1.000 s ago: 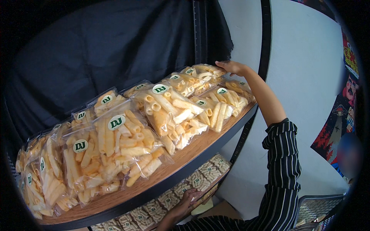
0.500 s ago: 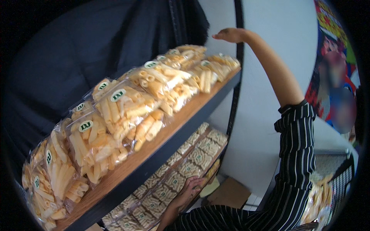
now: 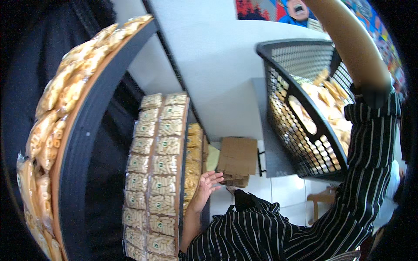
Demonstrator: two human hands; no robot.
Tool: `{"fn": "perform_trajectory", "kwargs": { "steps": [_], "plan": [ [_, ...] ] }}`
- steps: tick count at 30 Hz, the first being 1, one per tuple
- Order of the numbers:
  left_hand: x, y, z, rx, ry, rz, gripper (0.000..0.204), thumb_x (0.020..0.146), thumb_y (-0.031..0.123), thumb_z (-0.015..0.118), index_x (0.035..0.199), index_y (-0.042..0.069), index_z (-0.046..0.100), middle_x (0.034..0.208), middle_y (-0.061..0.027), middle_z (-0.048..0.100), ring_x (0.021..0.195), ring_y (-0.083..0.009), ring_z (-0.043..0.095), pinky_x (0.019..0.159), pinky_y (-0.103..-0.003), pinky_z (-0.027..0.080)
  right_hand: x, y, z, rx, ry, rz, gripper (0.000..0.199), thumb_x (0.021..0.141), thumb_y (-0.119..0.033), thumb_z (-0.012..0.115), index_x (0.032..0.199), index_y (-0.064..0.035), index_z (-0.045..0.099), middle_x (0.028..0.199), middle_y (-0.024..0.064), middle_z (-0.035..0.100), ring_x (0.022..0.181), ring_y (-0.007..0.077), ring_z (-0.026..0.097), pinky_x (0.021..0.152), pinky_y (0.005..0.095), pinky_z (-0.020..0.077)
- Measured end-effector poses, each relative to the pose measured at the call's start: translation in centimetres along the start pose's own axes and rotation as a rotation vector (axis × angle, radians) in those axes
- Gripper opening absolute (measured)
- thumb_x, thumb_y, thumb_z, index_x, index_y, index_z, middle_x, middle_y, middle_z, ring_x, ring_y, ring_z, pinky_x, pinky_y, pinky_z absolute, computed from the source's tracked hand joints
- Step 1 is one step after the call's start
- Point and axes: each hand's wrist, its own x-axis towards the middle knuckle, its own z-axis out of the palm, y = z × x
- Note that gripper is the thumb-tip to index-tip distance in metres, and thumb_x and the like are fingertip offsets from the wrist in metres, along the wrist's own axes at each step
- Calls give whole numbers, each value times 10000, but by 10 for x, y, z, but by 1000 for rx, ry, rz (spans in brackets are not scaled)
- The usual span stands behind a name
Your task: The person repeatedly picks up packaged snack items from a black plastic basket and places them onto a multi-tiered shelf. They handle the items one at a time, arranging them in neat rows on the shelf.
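My left hand (image 3: 206,190) is raised beside the lower shelf, fingers apart and nothing in it. Closest to it are rows of clear packs of pale snack pieces (image 3: 162,182) and, deeper down, packs of yellow snacks (image 3: 193,161). My right forearm (image 3: 355,39) reaches up past the top edge, in front of a black plastic basket (image 3: 300,102); the hand itself is cut off from view. Bags of tube-shaped snacks (image 3: 326,98) fill the basket. Along the upper shelf at the left lie more clear snack bags (image 3: 72,82).
The upper shelf's dark edge (image 3: 80,143) curves down the left side. Flattened cardboard (image 3: 237,156) sits on the white tiled floor (image 3: 283,191), near a wooden stool (image 3: 321,201). A white wall (image 3: 204,48) stands behind, with a colourful poster (image 3: 265,9) above.
My view has swung right and down, bringing the basket and floor into sight. The right hand has gone out of the top of the picture. The left hand has come off the lower packs.
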Motion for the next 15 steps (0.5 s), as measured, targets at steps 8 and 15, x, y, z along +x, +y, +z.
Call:
{"fn": "perform_trajectory", "kwargs": {
  "steps": [8,15],
  "plan": [
    [34,13,70,-5,17,208,558,819,538,340,1125,72,363,1094,-118,469,982,-216,472,805,-344,387,-109,168,69,-113,0,317,466,742,-396,581,1036,-37,543,906,136,595,734,222,578,639,290,470],
    [88,143,151,299,-44,675,524,853,497,278,1125,63,386,1047,-58,474,949,-161,449,788,-300,360,-165,277,131,-249,-103,399,610,701,-462,568,1139,-49,469,1073,198,507,1016,323,475,852,372,373]
  ]
}}
